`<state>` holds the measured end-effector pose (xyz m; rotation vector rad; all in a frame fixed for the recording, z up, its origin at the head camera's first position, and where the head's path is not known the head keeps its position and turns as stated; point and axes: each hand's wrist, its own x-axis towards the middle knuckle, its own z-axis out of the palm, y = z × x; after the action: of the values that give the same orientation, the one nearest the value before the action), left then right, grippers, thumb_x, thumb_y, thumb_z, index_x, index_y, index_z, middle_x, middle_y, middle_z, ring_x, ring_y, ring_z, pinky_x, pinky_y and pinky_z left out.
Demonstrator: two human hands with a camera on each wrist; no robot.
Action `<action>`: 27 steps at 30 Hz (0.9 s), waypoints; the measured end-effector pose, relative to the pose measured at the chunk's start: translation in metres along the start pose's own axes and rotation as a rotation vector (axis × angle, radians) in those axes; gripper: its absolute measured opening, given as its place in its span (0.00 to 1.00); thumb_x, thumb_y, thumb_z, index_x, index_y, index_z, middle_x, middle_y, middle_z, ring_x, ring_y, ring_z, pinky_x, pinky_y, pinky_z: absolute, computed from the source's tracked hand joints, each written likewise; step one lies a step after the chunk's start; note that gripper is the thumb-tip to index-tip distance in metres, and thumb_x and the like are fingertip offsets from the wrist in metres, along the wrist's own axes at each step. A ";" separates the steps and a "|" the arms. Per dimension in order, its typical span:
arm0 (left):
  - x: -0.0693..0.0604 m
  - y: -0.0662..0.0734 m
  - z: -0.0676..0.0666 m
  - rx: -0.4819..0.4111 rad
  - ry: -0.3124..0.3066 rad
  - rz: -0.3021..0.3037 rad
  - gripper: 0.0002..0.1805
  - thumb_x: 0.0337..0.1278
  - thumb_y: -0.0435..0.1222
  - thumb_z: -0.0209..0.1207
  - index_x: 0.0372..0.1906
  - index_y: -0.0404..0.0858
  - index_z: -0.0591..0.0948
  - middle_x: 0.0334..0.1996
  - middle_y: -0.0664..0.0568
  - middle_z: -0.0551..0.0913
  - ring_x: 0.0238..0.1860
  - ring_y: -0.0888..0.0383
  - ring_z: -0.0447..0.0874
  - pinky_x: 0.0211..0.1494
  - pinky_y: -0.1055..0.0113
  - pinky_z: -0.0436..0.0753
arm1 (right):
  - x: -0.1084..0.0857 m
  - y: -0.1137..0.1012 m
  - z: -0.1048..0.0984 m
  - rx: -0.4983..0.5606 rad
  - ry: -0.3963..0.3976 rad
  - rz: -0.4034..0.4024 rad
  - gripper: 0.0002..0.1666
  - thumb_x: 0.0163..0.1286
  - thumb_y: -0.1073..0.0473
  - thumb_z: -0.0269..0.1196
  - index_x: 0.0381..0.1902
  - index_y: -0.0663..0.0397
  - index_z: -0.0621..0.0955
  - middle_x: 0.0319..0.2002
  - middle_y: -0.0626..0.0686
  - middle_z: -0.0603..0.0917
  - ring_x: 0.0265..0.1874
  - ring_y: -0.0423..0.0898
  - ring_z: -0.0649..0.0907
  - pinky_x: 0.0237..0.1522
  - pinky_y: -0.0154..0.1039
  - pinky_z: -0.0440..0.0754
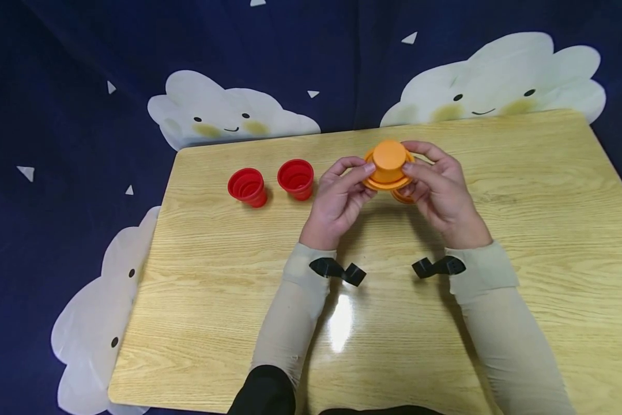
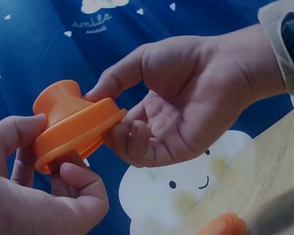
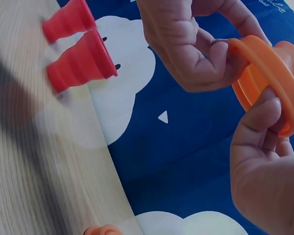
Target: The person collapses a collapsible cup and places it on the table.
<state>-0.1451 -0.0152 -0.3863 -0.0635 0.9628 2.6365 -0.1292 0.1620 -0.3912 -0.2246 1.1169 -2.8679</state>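
Observation:
An orange collapsible cup (image 1: 389, 163), partly folded, is held up over the table between both hands. My left hand (image 1: 341, 193) pinches its rim from the left, thumb against the outer wall and fingers under the rim. From the other side my right hand (image 1: 442, 193) pinches the same rim. In the left wrist view the cup (image 2: 71, 120) has its narrow base upward and its wide rim down. Another orange piece (image 1: 403, 196) lies on the table behind the hands, mostly hidden by them in the head view.
Two red collapsible cups (image 1: 248, 188) (image 1: 296, 179) stand extended, mouths up, left of the hands on the wooden table (image 1: 212, 300). Beyond the table's back edge hangs a dark blue cloth (image 1: 342, 69) with white clouds.

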 end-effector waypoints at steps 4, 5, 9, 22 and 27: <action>0.001 -0.002 0.001 0.019 0.022 0.007 0.13 0.62 0.16 0.53 0.31 0.35 0.79 0.34 0.42 0.76 0.26 0.53 0.75 0.32 0.69 0.80 | 0.000 0.000 0.003 -0.075 0.037 -0.005 0.18 0.65 0.82 0.60 0.52 0.72 0.78 0.43 0.65 0.86 0.29 0.51 0.88 0.25 0.34 0.85; 0.001 -0.003 0.002 0.036 0.030 0.014 0.13 0.62 0.16 0.53 0.31 0.35 0.79 0.33 0.42 0.76 0.25 0.53 0.76 0.32 0.69 0.81 | 0.000 0.000 0.003 -0.100 0.051 -0.010 0.18 0.64 0.83 0.59 0.52 0.72 0.78 0.42 0.65 0.86 0.30 0.50 0.88 0.25 0.34 0.85; 0.003 -0.008 0.004 0.155 0.079 0.091 0.14 0.56 0.15 0.55 0.29 0.37 0.77 0.28 0.45 0.76 0.24 0.55 0.76 0.29 0.71 0.82 | 0.001 0.002 0.006 -0.232 0.112 -0.048 0.20 0.61 0.84 0.54 0.49 0.70 0.80 0.37 0.62 0.87 0.26 0.47 0.86 0.23 0.32 0.84; 0.007 -0.018 0.009 0.562 0.092 0.405 0.11 0.53 0.16 0.57 0.35 0.34 0.74 0.33 0.49 0.74 0.26 0.57 0.74 0.28 0.74 0.79 | 0.002 0.015 0.010 -0.575 0.197 -0.306 0.18 0.56 0.83 0.60 0.43 0.69 0.84 0.27 0.58 0.81 0.16 0.46 0.80 0.18 0.32 0.81; 0.009 -0.016 0.004 0.586 0.101 0.440 0.10 0.57 0.20 0.61 0.44 0.28 0.83 0.40 0.47 0.82 0.30 0.58 0.77 0.29 0.73 0.80 | 0.002 0.016 0.011 -0.595 0.219 -0.325 0.13 0.59 0.81 0.64 0.41 0.71 0.86 0.30 0.58 0.84 0.16 0.47 0.80 0.18 0.32 0.82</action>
<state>-0.1479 0.0018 -0.3944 0.1742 1.9318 2.6079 -0.1299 0.1428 -0.3933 -0.1213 2.1441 -2.7724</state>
